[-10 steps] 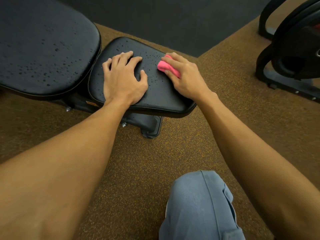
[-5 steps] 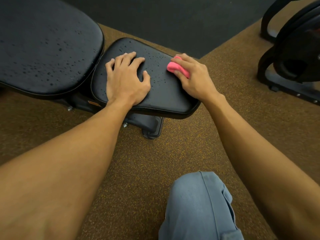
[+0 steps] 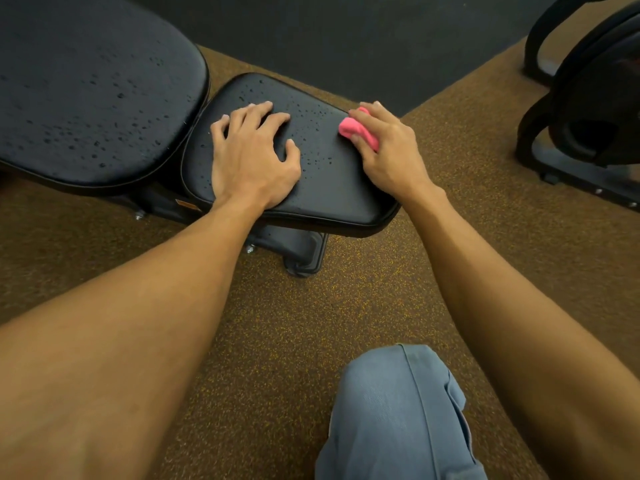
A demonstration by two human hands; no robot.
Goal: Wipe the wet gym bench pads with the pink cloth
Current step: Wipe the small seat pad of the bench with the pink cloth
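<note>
Pink cloth (image 3: 358, 133) bunched at far right edge of seat pad (image 3: 325, 181), right hand (image 3: 389, 152) fingers clamped around it. Left hand (image 3: 252, 159) flat on same pad, fingers spread. Droplets on seat pad and back pad (image 3: 86, 91).

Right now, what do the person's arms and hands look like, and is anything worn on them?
Both forearms are bare to the frame edge: no sleeves show. The left hand and right hand wear no gloves, rings, watch or bands.
</note>
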